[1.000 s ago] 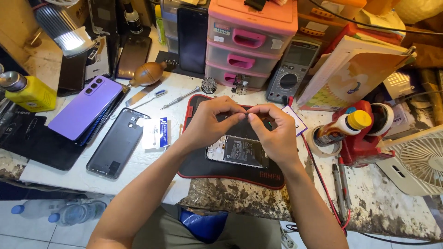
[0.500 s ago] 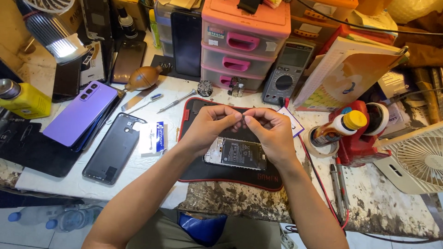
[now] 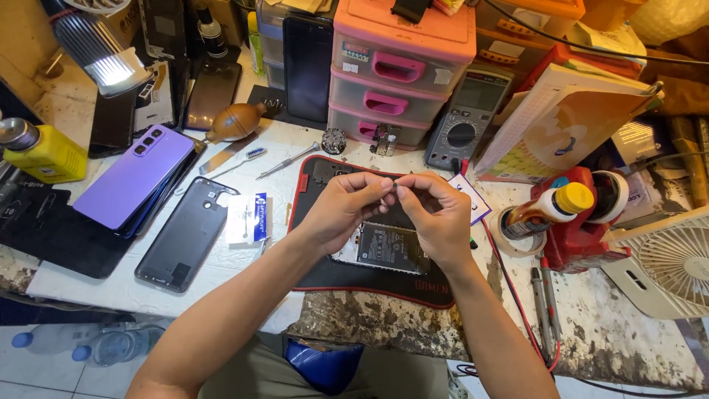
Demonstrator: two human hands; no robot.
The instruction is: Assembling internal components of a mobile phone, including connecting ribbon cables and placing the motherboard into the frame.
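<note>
Two hands, left hand (image 3: 343, 210), right hand (image 3: 436, 218), fingertips pinched together

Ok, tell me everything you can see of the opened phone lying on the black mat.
The opened phone lies flat on the black, red-edged mat with its back cover off, so its insides face up. A dark battery with a pale label fills most of what shows, inside a light-coloured frame. The left hand and right hand hover just above it, fingertips pinched together over its upper end, hiding that part. Whether either hand touches it cannot be told. No tool lies on it.
</note>
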